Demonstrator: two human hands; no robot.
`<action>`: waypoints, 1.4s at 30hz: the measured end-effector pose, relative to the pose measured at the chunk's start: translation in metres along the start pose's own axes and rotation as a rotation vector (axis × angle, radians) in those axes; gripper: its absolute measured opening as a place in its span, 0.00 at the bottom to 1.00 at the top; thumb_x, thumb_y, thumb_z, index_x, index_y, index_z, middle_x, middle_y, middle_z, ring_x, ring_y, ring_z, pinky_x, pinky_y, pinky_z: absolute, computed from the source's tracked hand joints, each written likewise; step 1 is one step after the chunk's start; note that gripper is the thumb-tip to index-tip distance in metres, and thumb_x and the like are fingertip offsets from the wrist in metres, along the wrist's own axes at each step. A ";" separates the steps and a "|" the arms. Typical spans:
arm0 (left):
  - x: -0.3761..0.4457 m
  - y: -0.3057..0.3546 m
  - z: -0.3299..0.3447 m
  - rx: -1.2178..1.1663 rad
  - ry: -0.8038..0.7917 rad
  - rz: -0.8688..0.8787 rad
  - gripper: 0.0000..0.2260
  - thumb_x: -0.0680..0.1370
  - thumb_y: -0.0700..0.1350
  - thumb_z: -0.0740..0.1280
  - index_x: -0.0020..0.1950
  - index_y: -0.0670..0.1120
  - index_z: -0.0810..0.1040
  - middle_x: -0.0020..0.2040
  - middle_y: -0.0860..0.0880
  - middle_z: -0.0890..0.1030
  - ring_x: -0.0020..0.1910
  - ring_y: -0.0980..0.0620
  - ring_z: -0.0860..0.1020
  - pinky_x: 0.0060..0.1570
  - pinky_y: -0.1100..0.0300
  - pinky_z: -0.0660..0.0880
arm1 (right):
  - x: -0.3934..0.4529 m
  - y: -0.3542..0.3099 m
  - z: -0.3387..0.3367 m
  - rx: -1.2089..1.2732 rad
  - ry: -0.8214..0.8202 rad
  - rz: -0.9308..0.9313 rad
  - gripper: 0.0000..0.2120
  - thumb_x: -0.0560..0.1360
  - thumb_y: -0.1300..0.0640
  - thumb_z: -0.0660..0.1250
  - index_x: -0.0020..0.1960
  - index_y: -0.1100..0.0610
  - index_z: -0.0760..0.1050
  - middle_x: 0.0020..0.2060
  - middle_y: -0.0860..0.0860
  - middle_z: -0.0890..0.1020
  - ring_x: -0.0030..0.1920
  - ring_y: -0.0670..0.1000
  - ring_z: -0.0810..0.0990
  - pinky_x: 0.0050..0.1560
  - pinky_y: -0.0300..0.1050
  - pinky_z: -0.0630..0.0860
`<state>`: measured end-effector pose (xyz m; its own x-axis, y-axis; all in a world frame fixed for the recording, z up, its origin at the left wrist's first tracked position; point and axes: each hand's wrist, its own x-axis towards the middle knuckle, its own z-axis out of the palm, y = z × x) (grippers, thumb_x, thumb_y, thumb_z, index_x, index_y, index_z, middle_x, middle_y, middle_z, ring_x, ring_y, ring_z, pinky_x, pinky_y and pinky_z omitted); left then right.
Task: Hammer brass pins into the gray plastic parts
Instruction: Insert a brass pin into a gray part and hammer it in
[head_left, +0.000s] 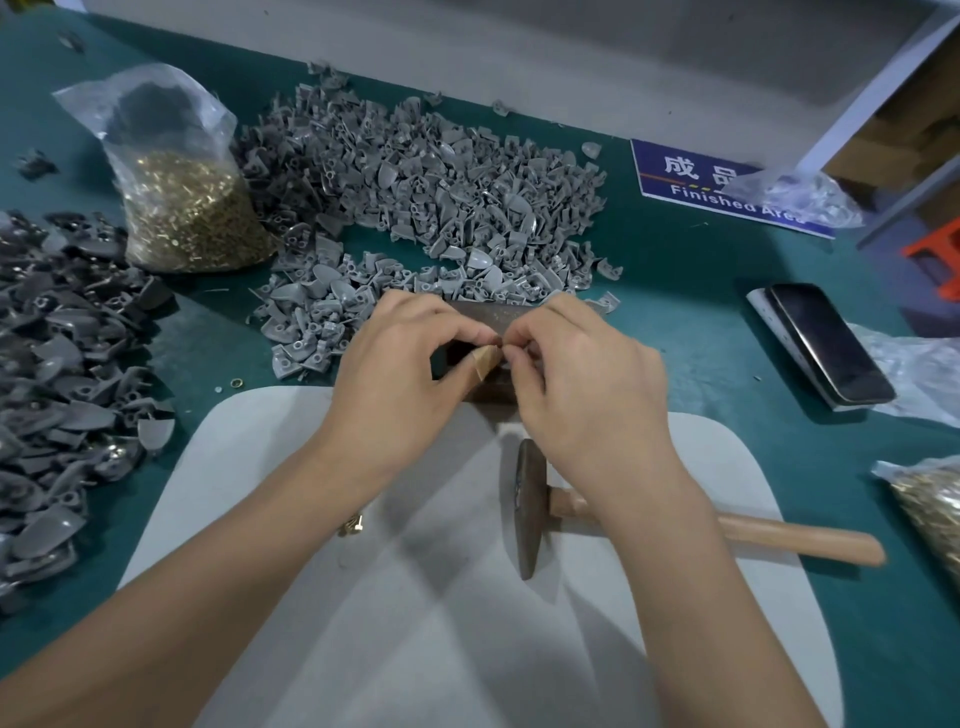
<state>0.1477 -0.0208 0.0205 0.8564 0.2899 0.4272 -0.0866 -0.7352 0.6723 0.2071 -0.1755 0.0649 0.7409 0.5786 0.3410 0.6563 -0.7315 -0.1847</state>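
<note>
You are working under even, fairly soft overhead light, bright enough to read the gray mat (363, 597), where several pale overlapping shadows of your arms fan out toward you, which points to more than one lamp above. Right of the mat the phone (826, 343) shows a dull sheen, and left and beyond it the bag of brass pins (176, 176) glints faintly. The wide lens bends the bench (701, 291) edges, and corners look soft and darker.

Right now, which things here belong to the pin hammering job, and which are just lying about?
Job: hammer, bag of pins, gray parts, metal block, left hand, right hand.
Lying about: phone, sign, orange stool.
</note>
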 end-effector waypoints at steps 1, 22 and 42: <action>0.000 0.000 0.000 0.000 0.005 -0.008 0.06 0.77 0.52 0.73 0.52 0.54 0.86 0.47 0.58 0.80 0.53 0.54 0.72 0.52 0.58 0.71 | 0.001 0.000 0.000 -0.001 -0.008 0.005 0.04 0.80 0.50 0.66 0.49 0.46 0.79 0.48 0.45 0.78 0.49 0.49 0.79 0.36 0.44 0.63; -0.002 0.004 -0.001 0.039 0.009 -0.050 0.05 0.78 0.53 0.72 0.53 0.57 0.85 0.48 0.60 0.81 0.54 0.57 0.71 0.48 0.57 0.71 | 0.004 0.008 -0.002 0.097 -0.051 0.067 0.05 0.79 0.50 0.66 0.47 0.44 0.80 0.41 0.43 0.75 0.44 0.41 0.67 0.33 0.38 0.56; -0.001 0.004 -0.006 0.046 -0.016 -0.015 0.04 0.78 0.53 0.72 0.51 0.58 0.85 0.48 0.61 0.80 0.55 0.57 0.71 0.48 0.59 0.70 | -0.011 0.015 -0.001 0.229 0.034 0.044 0.05 0.79 0.48 0.69 0.54 0.42 0.82 0.47 0.42 0.80 0.48 0.44 0.79 0.42 0.47 0.76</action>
<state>0.1433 -0.0203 0.0257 0.8657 0.2915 0.4069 -0.0500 -0.7585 0.6497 0.2080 -0.1932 0.0595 0.7671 0.5322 0.3582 0.6413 -0.6527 -0.4034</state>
